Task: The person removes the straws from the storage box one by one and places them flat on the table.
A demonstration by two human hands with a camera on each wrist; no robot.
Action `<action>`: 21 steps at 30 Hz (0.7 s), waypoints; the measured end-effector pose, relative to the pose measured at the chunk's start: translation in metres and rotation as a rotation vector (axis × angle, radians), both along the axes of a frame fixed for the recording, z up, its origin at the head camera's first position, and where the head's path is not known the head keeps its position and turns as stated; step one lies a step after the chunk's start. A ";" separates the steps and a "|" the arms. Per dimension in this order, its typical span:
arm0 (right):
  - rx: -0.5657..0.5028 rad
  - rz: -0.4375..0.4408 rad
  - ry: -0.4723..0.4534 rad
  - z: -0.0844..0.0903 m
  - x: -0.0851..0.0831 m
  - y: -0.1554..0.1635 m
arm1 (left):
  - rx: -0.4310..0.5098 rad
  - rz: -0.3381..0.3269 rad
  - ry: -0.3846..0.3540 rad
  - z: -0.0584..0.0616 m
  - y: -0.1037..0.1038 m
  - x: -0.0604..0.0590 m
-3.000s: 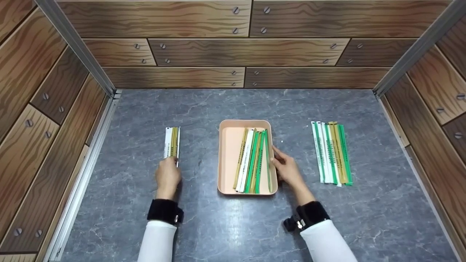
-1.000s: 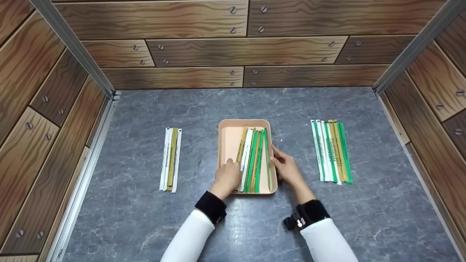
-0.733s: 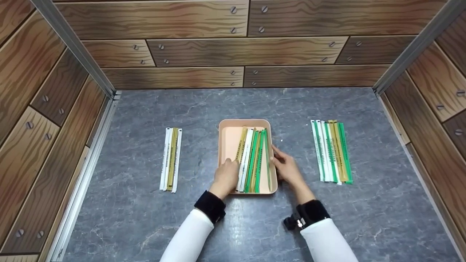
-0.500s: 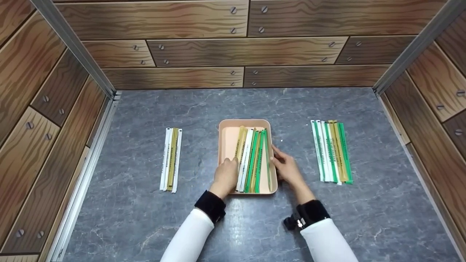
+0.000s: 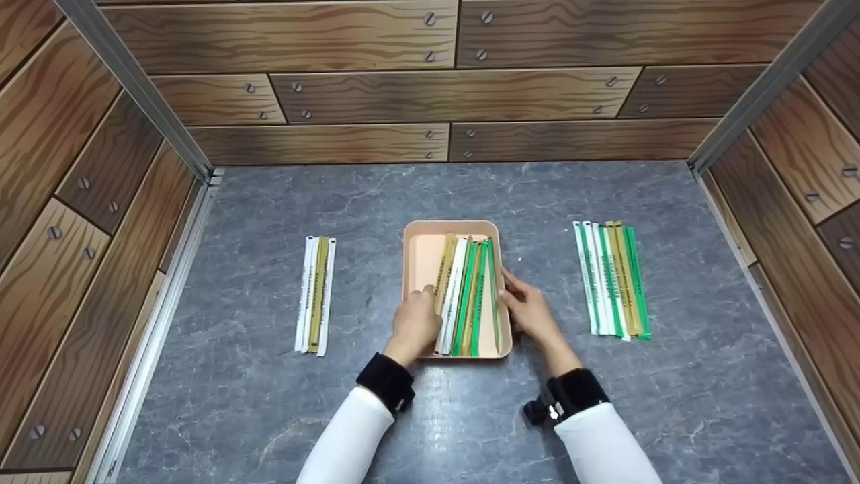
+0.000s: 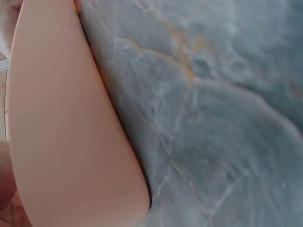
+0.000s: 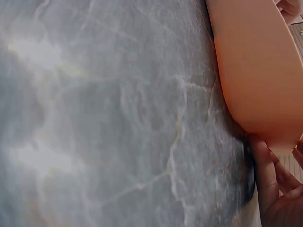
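A peach tray (image 5: 418,259) sits mid-table, with long thin wrapped sticks in gold, white and green side by side in its right half. Over its lower left part my left hand (image 5: 415,325) reaches in, fingers curled on the lower end of the leftmost gold wrapped stick (image 5: 444,263); the fingertips are hidden behind the hand. My right hand (image 5: 533,314) grips the tray's right wall from outside. The right wrist view shows fingers (image 7: 264,172) at the tray's lower corner. In the left wrist view the tray's outer wall (image 6: 71,118) covers most of the hand.
To the left lies a small row of white and gold wrapped sticks (image 5: 314,296). A wider row of green-and-white, gold and green sticks (image 5: 613,282) lies to the right. Wood-patterned panels (image 5: 376,97) stand around the grey marbled table (image 5: 269,202).
My left hand has left the row at the left and gone into the tray. The gold stick's top shifted left, then slightly back right. My right hand has stayed on the tray.
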State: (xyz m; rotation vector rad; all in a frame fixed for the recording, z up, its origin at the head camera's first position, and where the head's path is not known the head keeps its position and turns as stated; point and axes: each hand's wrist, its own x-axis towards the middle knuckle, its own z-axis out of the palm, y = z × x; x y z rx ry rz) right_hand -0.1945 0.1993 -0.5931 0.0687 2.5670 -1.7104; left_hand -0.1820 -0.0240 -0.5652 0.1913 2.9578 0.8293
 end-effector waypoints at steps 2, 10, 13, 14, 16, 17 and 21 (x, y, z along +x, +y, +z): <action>0.003 -0.003 -0.002 0.001 0.000 0.000 | 0.021 0.008 0.006 0.003 -0.002 0.001; 0.017 0.000 0.001 0.000 0.000 -0.001 | 0.106 0.005 -0.010 0.016 -0.012 0.004; 0.011 0.002 -0.001 -0.001 0.000 -0.001 | 0.130 0.003 -0.026 0.022 -0.017 0.006; 0.014 0.002 -0.001 -0.001 0.000 -0.001 | 0.136 0.005 -0.029 0.024 -0.018 0.006; 0.011 0.002 0.001 0.000 0.000 -0.001 | 0.155 0.008 -0.028 0.029 -0.021 0.006; 0.008 0.003 0.003 0.000 0.000 -0.001 | 0.169 0.007 -0.025 0.031 -0.023 0.007; 0.006 0.005 0.001 0.002 0.000 -0.002 | 0.197 0.015 0.021 0.035 -0.032 0.005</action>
